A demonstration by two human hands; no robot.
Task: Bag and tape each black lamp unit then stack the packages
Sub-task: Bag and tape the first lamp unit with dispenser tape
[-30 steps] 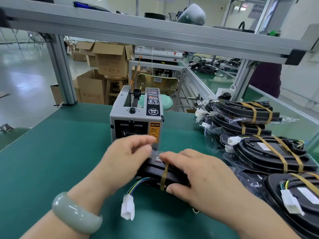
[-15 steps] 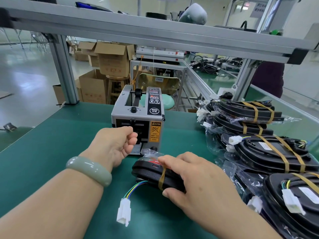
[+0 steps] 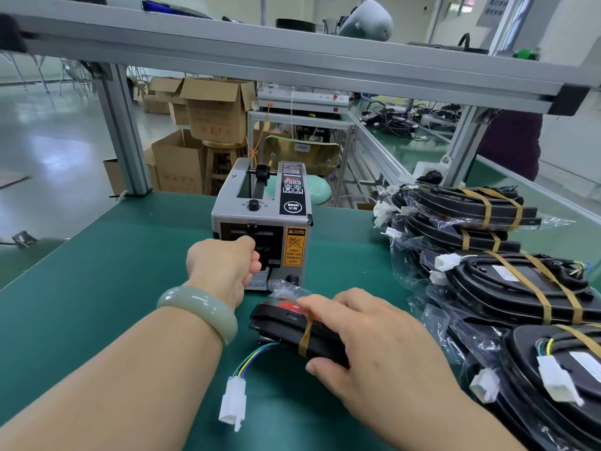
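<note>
Left hand (image 3: pixel 227 265) is up at the front slot of the tape dispenser (image 3: pixel 263 203), fingers curled right against the opening. The fingertips are hidden, so I cannot tell whether they pinch any tape. A pale green bracelet (image 3: pixel 198 307) sits on that wrist.

Right hand (image 3: pixel 367 340) clamps the black lamp unit (image 3: pixel 279 330), fingers over the top, thumb on the near edge, holding it down on the green table (image 3: pixel 97 271) just in front of the dispenser. The 2 hands are apart. The lamp unit is in its clear bag (image 3: pixel 284 289), with 1 brown band of tape (image 3: pixel 305 336) wrapped across it. Its coloured wires (image 3: pixel 250 359) trail toward the person and end in a white plug (image 3: pixel 232 402) lying on the table.

Off to the right, finished packages (image 3: pixel 471 216) lie stacked, each crossed by 2 brown bands.
</note>
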